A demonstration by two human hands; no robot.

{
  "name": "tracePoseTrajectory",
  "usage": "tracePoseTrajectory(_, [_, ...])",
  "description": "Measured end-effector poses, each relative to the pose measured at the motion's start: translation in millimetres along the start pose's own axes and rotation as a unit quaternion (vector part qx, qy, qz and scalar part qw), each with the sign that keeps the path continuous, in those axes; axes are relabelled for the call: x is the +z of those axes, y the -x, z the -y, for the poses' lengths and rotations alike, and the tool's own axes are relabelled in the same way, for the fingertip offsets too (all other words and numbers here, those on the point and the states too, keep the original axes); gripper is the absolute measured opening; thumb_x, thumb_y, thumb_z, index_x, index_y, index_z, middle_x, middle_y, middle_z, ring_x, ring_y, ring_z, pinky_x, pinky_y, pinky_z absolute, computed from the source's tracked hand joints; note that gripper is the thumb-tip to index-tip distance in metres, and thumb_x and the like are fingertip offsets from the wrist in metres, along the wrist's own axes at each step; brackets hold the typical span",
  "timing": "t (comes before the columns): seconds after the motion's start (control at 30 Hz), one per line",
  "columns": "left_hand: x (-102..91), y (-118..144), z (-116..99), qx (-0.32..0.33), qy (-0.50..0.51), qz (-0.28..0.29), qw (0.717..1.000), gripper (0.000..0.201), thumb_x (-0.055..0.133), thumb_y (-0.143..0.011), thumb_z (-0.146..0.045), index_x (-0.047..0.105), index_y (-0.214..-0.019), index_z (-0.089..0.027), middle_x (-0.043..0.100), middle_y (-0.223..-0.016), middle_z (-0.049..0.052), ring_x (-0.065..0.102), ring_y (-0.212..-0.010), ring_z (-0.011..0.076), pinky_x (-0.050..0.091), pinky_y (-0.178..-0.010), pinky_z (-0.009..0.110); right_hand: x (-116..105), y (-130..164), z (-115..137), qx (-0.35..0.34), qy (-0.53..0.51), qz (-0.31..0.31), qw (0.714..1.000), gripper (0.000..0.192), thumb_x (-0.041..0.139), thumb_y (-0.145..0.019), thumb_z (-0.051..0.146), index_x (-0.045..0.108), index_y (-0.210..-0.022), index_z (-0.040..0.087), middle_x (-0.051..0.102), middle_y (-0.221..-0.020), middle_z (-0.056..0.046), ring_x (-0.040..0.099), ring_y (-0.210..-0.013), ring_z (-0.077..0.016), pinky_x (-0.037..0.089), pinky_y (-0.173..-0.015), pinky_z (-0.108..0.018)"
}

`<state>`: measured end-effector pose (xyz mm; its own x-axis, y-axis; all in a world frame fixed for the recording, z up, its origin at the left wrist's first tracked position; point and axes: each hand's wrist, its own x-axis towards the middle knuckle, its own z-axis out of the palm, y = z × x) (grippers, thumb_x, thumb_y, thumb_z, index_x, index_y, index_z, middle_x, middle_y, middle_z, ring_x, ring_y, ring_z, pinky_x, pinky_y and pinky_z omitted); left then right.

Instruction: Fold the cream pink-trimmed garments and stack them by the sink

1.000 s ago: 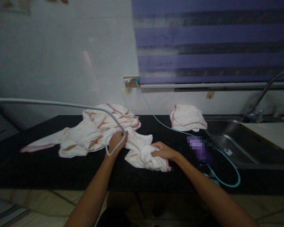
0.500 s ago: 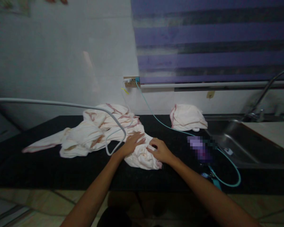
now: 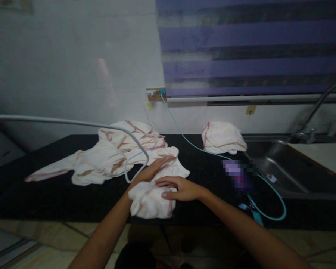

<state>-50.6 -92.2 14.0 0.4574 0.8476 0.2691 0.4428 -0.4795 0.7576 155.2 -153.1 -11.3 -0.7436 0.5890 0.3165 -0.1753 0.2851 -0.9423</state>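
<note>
A white cloth with a reddish edge [image 3: 149, 203] lies rumpled on the black counter near its front edge. My left hand [image 3: 155, 168] rests on the cloth's far part with the fingers stretched out, and its forearm passes behind the cloth's left side. My right hand [image 3: 183, 188] lies over the right part of the same cloth, its fingers extended and the thumb spread apart. Just beyond and to the left is a loose heap of similar white cloths [image 3: 96, 166]. A folded stack of white cloths [image 3: 224, 138] stands at the back by the wall.
A thick grey tube [image 3: 72, 122] arcs in from the left and loops by my left forearm. From the wall outlet [image 3: 156, 94] a teal cable [image 3: 186, 141] runs to a pixelated purple object [image 3: 236, 173]. A steel sink [image 3: 285, 179] sits at the right.
The cloth under my hands has come nearer and to the left, and its shape has changed. My right hand has moved left and closer to me; my left hand has shifted slightly.
</note>
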Motion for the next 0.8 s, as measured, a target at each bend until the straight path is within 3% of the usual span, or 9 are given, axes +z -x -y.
tracePoseTrajectory(0.03, [-0.4,-3,-5,0.002,0.021,0.007,1.0,0.046,0.053,-0.095,-0.05,0.071,-0.127,-0.023,0.067,-0.136,0.014,0.055,-0.136,0.03,0.04,-0.118,0.048,0,1,1,-0.011,0.012,-0.008,1.0,0.05,0.071,-0.091,0.041,0.06,-0.135,0.023,0.067,-0.132,-0.011,0.061,-0.127,-0.0218,0.046,-0.108,-0.039])
tracePoseTrajectory(0.1, [-0.7,-10,-15,0.002,0.054,-0.003,0.999,0.048,0.049,-0.096,-0.051,0.072,-0.124,-0.02,0.065,-0.139,0.014,0.054,-0.136,0.0298,0.036,-0.121,0.047,-6,2,3,-0.034,0.059,-0.09,0.994,0.037,0.058,-0.098,0.035,0.06,-0.133,0.022,0.068,-0.129,-0.01,0.063,-0.123,-0.0213,0.047,-0.107,-0.04])
tracePoseTrajectory(0.2, [2.4,-8,-32,0.005,0.011,-0.096,0.995,0.045,0.05,-0.095,-0.052,0.07,-0.115,-0.018,0.066,-0.133,0.013,0.056,-0.132,0.0288,0.036,-0.121,0.045,-21,4,1,-0.05,0.232,-0.189,0.953,0.028,0.048,-0.1,0.024,0.064,-0.122,0.019,0.069,-0.121,-0.01,0.063,-0.116,-0.021,0.047,-0.107,-0.041])
tracePoseTrajectory(0.3, [20.1,24,-51,0.016,-0.106,-0.113,0.988,0.042,0.052,-0.095,-0.056,0.066,-0.116,-0.023,0.066,-0.127,0.011,0.06,-0.123,0.0273,0.045,-0.113,0.043,-30,7,-4,-0.035,0.392,-0.118,0.912,0.033,0.049,-0.098,0.018,0.062,-0.128,0.016,0.066,-0.128,-0.014,0.058,-0.124,-0.0229,0.044,-0.112,-0.043])
tracePoseTrajectory(0.4, [55.1,76,-64,0.076,-0.247,-0.024,0.966,0.063,0.067,-0.085,-0.061,0.058,-0.14,-0.032,0.058,-0.145,0.013,0.054,-0.135,0.0334,0.044,-0.114,0.049,-29,7,-11,-0.017,0.484,-0.066,0.872,0.044,0.054,-0.095,0.018,0.056,-0.139,0.01,0.057,-0.144,-0.021,0.048,-0.139,-0.0275,0.038,-0.119,-0.046])
tracePoseTrajectory(0.47, [77.1,105,-64,0.108,-0.317,0.0,0.942,0.081,0.067,-0.086,-0.059,0.041,-0.157,-0.032,0.052,-0.153,0.016,0.048,-0.141,0.0366,0.039,-0.117,0.056,-25,7,-14,-0.012,0.527,-0.065,0.847,0.051,0.053,-0.096,0.02,0.051,-0.145,0.007,0.05,-0.151,-0.025,0.041,-0.146,-0.0303,0.034,-0.122,-0.05])
tracePoseTrajectory(0.53, [87.4,122,-58,0.119,-0.356,0.002,0.927,0.084,0.059,-0.093,-0.053,0.024,-0.165,-0.031,0.047,-0.159,0.015,0.046,-0.145,0.0353,0.036,-0.119,0.057,-22,8,-17,-0.006,0.552,-0.069,0.831,0.053,0.05,-0.099,0.024,0.048,-0.149,0.007,0.047,-0.155,-0.025,0.038,-0.149,-0.0314,0.031,-0.124,-0.052])
tracePoseTrajectory(0.63, [75.0,129,-44,0.113,-0.371,0.003,0.922,0.071,0.047,-0.101,-0.039,0.021,-0.166,-0.033,0.045,-0.161,0.01,0.046,-0.146,0.0298,0.035,-0.122,0.055,-20,12,-21,0.015,0.562,-0.075,0.824,0.056,0.05,-0.102,0.032,0.047,-0.152,0.009,0.046,-0.158,-0.023,0.036,-0.151,-0.0328,0.027,-0.125,-0.054])
tracePoseTrajectory(0.8, [20.4,125,-29,0.109,-0.349,0.083,0.927,0.056,0.045,-0.103,-0.033,0.041,-0.158,-0.038,0.045,-0.161,0.003,0.046,-0.147,0.0246,0.028,-0.127,0.051,-18,18,-25,0.068,0.556,-0.082,0.824,0.067,0.05,-0.102,0.052,0.046,-0.154,0.009,0.04,-0.162,-0.021,0.025,-0.156,-0.0366,0.025,-0.126,-0.056])
